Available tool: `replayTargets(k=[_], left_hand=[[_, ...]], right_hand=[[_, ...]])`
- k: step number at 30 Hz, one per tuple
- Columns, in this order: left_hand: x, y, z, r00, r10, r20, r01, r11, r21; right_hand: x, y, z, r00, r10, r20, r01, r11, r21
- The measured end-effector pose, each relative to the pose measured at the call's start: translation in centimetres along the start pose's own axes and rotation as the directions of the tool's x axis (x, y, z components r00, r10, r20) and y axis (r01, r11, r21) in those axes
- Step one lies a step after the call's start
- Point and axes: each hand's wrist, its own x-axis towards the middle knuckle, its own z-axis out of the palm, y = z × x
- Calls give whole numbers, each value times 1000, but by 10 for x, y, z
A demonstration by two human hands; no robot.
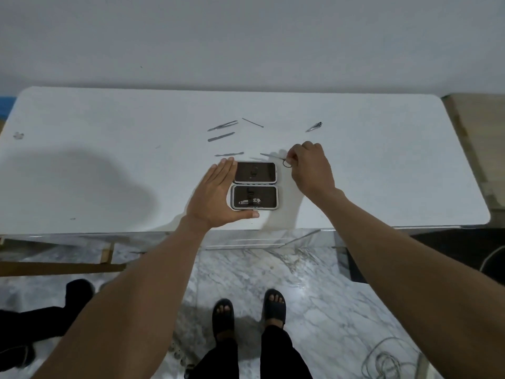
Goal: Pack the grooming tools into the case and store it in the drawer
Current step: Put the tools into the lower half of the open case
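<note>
packing step: scissors going into the open case

right hand (pixel 311 165) fingers are pinching the scissors (pixel 276 157); left hand (pixel 216 192), fingers flat together, is bracing the case (pixel 255 186) mid-counter toward the front edge. next they're needing a slot.

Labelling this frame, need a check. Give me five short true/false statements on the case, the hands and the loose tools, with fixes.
1. The case lies open on the white table. True.
2. The left hand holds the scissors. False: it rests flat against the case's left side.
3. The right hand grips small scissors. True.
4. The case is empty. False: a nail clipper sits in its near half.
5. Tweezers lie beyond the case. True.
</note>
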Motion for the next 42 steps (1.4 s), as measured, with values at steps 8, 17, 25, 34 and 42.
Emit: replayTargets(k=[8, 17, 25, 34, 42], left_hand=[[-2, 1, -1, 1000, -6, 27, 6, 1000, 0], [-2, -2, 1, 1000, 6, 12, -6, 1000, -3], [-1, -3, 1, 1000, 11, 8, -11, 1000, -16], [-1, -3, 2, 1000, 7, 4, -7, 1000, -13], [-1, -3, 2, 1000, -3, 10, 3, 1000, -7]], right_hand=[[-56, -8, 0, 990, -90, 110, 94, 995, -39], [-74, -18, 6, 994, -50, 99, 63, 989, -133], [-72, -28, 10, 993, -56, 106, 68, 991, -115], [-70, -26, 11, 985, -70, 156, 93, 985, -143], [-68, -19, 4, 978, -30, 204, 68, 981, -184]])
